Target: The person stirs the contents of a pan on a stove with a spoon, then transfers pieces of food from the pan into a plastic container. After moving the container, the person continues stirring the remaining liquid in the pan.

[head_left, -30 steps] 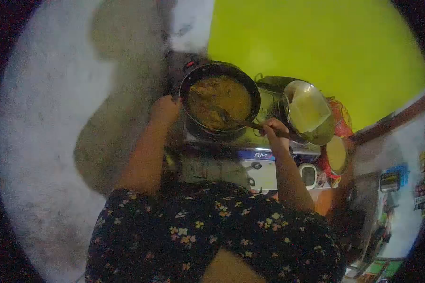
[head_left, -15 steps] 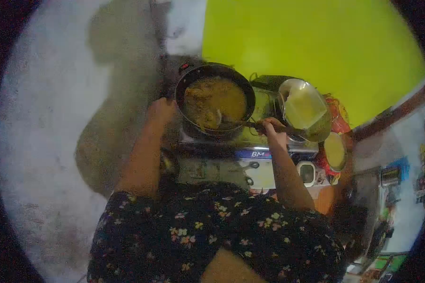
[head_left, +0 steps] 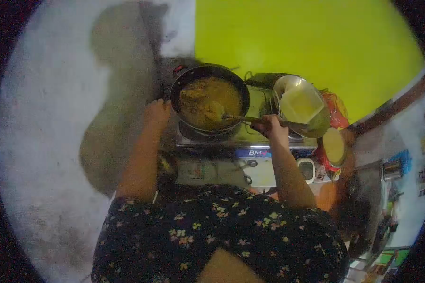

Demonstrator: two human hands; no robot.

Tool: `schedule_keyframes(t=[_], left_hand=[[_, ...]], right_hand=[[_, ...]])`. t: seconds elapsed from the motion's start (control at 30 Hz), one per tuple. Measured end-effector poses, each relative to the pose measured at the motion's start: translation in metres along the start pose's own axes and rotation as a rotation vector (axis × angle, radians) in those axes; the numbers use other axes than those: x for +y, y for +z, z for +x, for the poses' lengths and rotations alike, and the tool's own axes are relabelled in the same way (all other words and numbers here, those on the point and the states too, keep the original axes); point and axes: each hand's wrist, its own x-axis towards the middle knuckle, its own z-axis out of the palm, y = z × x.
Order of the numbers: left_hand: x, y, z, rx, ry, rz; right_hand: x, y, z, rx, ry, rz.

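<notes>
Head view: the stirring is under way. Her right hand (head_left: 268, 126) is wrapped round a long-handled spatula (head_left: 238, 118), whose blade sits in the yellow-brown food just ahead of that hand, inside the dark wok (head_left: 208, 101). Her left hand (head_left: 158, 111) grips the wok's near-side handle. I'd judge the next sweep needs that bracing grip kept firm.

Black wok (head_left: 177, 87) holds yellow-brown food (head_left: 208, 101). Wall (head_left: 293, 37) is lime green. Dress (head_left: 222, 236) is dark with small pale flowers.
</notes>
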Motion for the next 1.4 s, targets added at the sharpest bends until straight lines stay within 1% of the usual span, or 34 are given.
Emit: schedule_keyframes(t=[0.03, 0.07, 0.17, 0.23, 0.27, 0.33, 0.37, 0.4, 0.43, 0.47, 0.5, 0.53, 0.63, 0.67, 0.73, 0.77, 0.87, 0.93, 0.97, 1.0, 1.03, 1.07, 1.13, 1.2, 1.27, 1.3, 1.37, 1.4], left_hand=[[-0.001, 0.005, 0.001, 0.04, 0.066, 0.041], [-0.002, 0.008, 0.001, 0.081, 0.135, 0.083], [0.013, -0.008, -0.01, 0.04, 0.211, 0.002], [0.001, 0.029, 0.009, 0.082, 0.23, -0.03], [-0.001, 0.04, 0.015, 0.101, 0.24, -0.047], [0.014, 0.033, 0.008, 0.228, 0.308, 0.0], [0.022, 0.029, 0.004, 0.291, 0.341, 0.023], [0.038, 0.017, -0.003, 0.278, 0.356, -0.037], [0.061, 0.001, -0.012, 0.266, 0.37, -0.096], [0.08, -0.003, -0.02, 0.253, 0.383, -0.16], [0.093, 0.002, -0.021, 0.286, 0.441, -0.18], [0.105, 0.007, -0.023, 0.318, 0.498, -0.199], [0.149, 0.015, -0.037, 0.361, 0.658, -0.211], [0.166, 0.015, -0.045, 0.371, 0.709, -0.207], [0.206, 0.003, -0.06, 0.138, 0.59, -0.162], [0.223, 0.0, -0.066, 0.024, 0.529, -0.134], [0.25, 0.037, -0.071, 0.125, 0.665, -0.299], [0.267, 0.055, -0.073, 0.095, 0.744, -0.317], [0.277, 0.06, -0.074, 0.083, 0.782, -0.325], [0.289, 0.056, -0.079, -0.031, 0.75, -0.36], [0.298, 0.055, -0.081, -0.036, 0.769, -0.344], [0.305, 0.054, -0.083, -0.042, 0.786, -0.328], [0.315, 0.061, -0.083, -0.017, 0.823, -0.314], [0.321, 0.07, -0.081, 0.047, 0.862, -0.315], [0.328, 0.072, -0.081, 0.076, 0.849, -0.276], [0.332, 0.072, -0.081, 0.092, 0.841, -0.257], [0.337, 0.072, -0.078, 0.021, 0.797, -0.247], [0.339, 0.073, -0.077, -0.015, 0.775, -0.242]], right_hand=[[-0.012, 0.004, -0.006, 0.011, 0.019, 0.036], [-0.019, 0.003, -0.007, 0.007, -0.009, 0.008], [-0.042, -0.007, -0.005, 0.023, -0.108, -0.064], [-0.057, -0.018, 0.002, 0.074, -0.191, -0.103], [-0.075, -0.016, -0.001, 0.092, -0.165, 0.07], [-0.097, -0.032, -0.001, 0.182, -0.225, 0.027], [-0.106, -0.043, 0.002, 0.227, -0.254, 0.005], [-0.112, -0.057, 0.009, 0.194, -0.374, -0.016], [-0.119, -0.075, 0.016, 0.224, -0.369, -0.007], [-0.125, -0.092, 0.021, 0.253, -0.367, -0.002], [-0.13, -0.104, 0.024, 0.284, -0.364, 0.005], [-0.153, -0.099, 0.006, 0.362, -0.355, -0.147], [-0.182, -0.116, 0.0, 0.634, -0.262, -0.31], [-0.189, -0.12, -0.005, 0.609, -0.275, -0.362], [-0.196, -0.132, -0.008, 0.583, -0.339, -0.411], [-0.198, -0.14, -0.005, 0.578, -0.334, -0.508], [-0.198, -0.16, 0.005, 0.558, -0.348, -0.753], [-0.185, -0.17, 0.016, 0.587, -0.528, -0.932], [-0.173, -0.186, 0.032, 0.499, -0.534, -0.816], [-0.158, -0.206, 0.052, 0.412, -0.536, -0.702], [-0.157, -0.209, 0.059, 0.326, -0.533, -0.586], [-0.16, -0.213, 0.061, 0.347, -0.474, -0.615], [-0.166, -0.218, 0.063, 0.266, -0.48, -0.602], [-0.173, -0.223, 0.061, 0.156, -0.562, -0.687], [-0.183, -0.227, 0.056, 0.009, -0.717, -0.867], [-0.19, -0.225, 0.054, -0.018, -0.749, -0.951], [-0.204, -0.218, 0.049, -0.074, -0.815, -1.117], [-0.207, -0.216, 0.05, -0.083, -0.802, -1.218]])
